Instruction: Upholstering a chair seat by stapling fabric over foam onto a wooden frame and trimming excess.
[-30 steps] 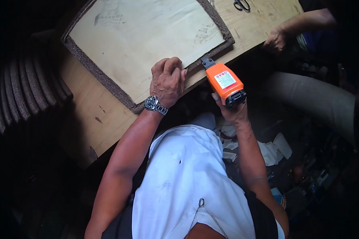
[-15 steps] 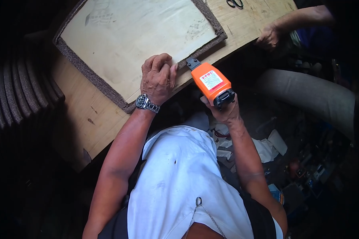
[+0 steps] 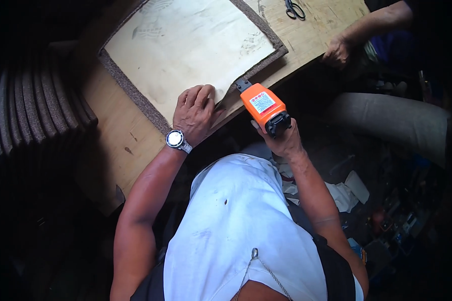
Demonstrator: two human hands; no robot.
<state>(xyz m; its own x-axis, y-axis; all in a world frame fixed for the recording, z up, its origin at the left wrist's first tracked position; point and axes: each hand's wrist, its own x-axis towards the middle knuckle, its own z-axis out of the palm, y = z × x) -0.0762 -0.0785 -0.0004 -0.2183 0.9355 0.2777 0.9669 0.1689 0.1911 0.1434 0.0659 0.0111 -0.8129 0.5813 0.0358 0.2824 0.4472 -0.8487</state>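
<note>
A pale flat panel (image 3: 196, 50) lies on a wooden worktable, with dark brown-grey fabric (image 3: 133, 93) folded round its edges. My left hand (image 3: 193, 113), with a watch at the wrist, bends its fingers over the panel's near edge and grips the fabric there; the fingertips are partly hidden. Closed round the handle of an orange staple gun (image 3: 262, 105) is my right hand (image 3: 282, 144). The gun's dark nose rests at the panel's near right edge, just right of my left hand. Its handle is mostly hidden behind its body.
The wooden worktable (image 3: 113, 150) runs under the panel, and scissors (image 3: 295, 9) lie at its far side. Several brown fabric-covered pieces (image 3: 40, 105) are stacked at left. Another person's hand (image 3: 338, 51) is near the right table edge. A grey roll (image 3: 386, 120) lies below it.
The panel appears shifted right and slightly turned in the view. My left hand has slid a little down along the near edge. The staple gun stays at that edge in my right hand.
</note>
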